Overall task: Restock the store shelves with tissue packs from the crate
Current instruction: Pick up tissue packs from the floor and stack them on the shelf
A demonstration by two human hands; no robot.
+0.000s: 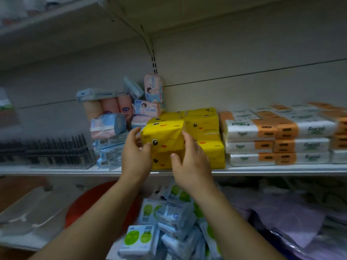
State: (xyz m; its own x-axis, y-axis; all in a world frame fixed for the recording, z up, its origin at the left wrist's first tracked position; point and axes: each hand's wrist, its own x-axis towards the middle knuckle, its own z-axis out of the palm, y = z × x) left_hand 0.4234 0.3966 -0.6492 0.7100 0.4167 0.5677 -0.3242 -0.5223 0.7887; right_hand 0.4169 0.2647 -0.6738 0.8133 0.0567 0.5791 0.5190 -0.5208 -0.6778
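A yellow tissue pack (163,136) with a cartoon face sits at the front top of a stack of yellow packs (204,136) on the middle shelf (262,170). My left hand (135,156) grips its left end, thumb on the front face. My right hand (191,162) holds its right end, fingers curled over the corner and thumb low on the front. The pack is tilted slightly toward me. No crate is in view.
Orange-and-white tissue packs (277,139) are stacked to the right, pink and blue packs (120,117) piled to the left, and a black rack (47,152) further left. Below the shelf lie white-and-green packs (165,222), purple bags (281,218) and a red round thing (90,203).
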